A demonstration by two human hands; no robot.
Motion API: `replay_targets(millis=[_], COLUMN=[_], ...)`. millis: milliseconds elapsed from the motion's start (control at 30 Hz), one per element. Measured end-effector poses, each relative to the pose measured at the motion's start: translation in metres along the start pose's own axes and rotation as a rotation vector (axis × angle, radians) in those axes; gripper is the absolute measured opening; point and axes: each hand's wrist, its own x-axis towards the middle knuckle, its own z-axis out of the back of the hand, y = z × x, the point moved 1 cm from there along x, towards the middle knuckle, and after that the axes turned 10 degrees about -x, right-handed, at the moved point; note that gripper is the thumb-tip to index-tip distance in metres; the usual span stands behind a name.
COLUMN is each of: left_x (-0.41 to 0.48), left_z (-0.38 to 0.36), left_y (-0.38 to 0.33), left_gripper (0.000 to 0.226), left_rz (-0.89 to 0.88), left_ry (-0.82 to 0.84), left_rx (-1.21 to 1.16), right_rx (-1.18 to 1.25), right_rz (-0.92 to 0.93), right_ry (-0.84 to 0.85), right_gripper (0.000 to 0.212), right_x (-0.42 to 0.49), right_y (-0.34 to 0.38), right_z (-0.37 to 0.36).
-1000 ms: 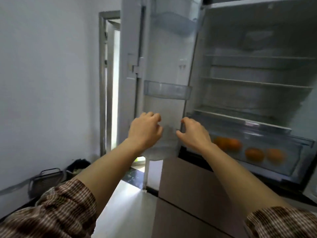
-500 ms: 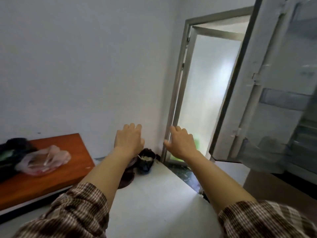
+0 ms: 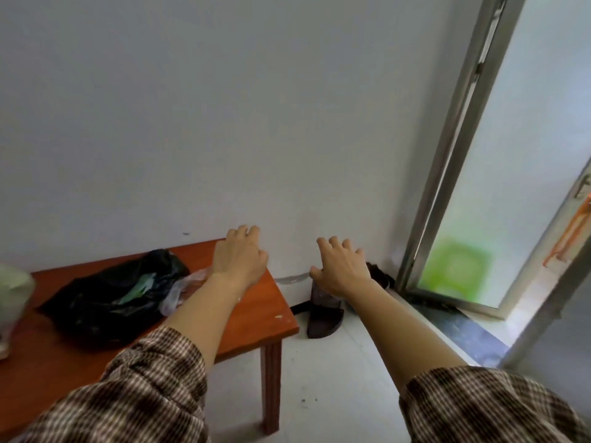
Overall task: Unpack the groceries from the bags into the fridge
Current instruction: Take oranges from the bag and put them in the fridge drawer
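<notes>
A black plastic bag (image 3: 112, 292) lies on a reddish wooden table (image 3: 256, 318) at the left, with something green showing inside it. A clear pinkish bag (image 3: 185, 287) sits beside it, partly hidden by my left forearm. My left hand (image 3: 240, 257) hovers above the table's far right part with relaxed fingers, holding nothing. My right hand (image 3: 342, 270) is stretched out beyond the table's right edge, above the floor, fingers spread and empty. The fridge is out of view.
A pale green object (image 3: 12, 292) sits at the far left edge of the table. A dark dustpan-like object (image 3: 324, 314) leans on the floor by the wall corner. A metal-framed door (image 3: 454, 161) stands at the right, with white tiled floor (image 3: 329, 391) below.
My view has swung left, away from the open fridge to the table with the bags. Both hands, empty throughout, now reach toward the table.
</notes>
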Motion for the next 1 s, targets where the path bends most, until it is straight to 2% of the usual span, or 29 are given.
replay_targets(millis=[167,300,433,533,667,767,833,900,1000], left_x=[0.044,0.08,0.111,0.126,0.136,0.135,0.137,0.14,0.149], left_z=[-0.028,-0.066,-0.103,-0.125,-0.155,-0.179,-0.194,-0.205,-0.221], left_y=[0.091,0.16,0.222,0.264,0.309,0.332,0.343,0.347,0.347], left_gripper=[0.053,0.051,0.044,0.039,0.04,0.041,0.038,0.034,0.047], left_rz=[0.08,0.074,-0.064,-0.192,-0.225,-0.309,-0.359,-0.391,-0.438], left_ry=[0.071,0.146,0.232,0.314,0.449,0.535,0.563,0.603,0.704], left_rx=[0.014,0.019,0.064,0.061,-0.063,-0.085,-0.104,-0.129,-0.134], right_rx=[0.004,0.037,0.061,0.078,0.066,0.085,0.081,0.085,0.05], right_rz=[0.07,0.07,0.051,0.109,0.147,0.176,0.229,0.284,0.329], right_ry=[0.04,0.074,0.119,0.184,0.252,0.301,0.307,0.39,0.476], right_gripper=[0.054,0.053,0.052,0.052,0.054,0.062,0.059,0.055,0.053], right_x=[0.071,0.124,0.165,0.184,0.194,0.19,0.187,0.186,0.192], right_y=[0.065,0.12,0.173,0.21,0.248,0.272,0.283,0.287,0.286], right_z=[-0.039,-0.078,-0.117,-0.145,-0.178,-0.205,-0.224,-0.242,-0.256])
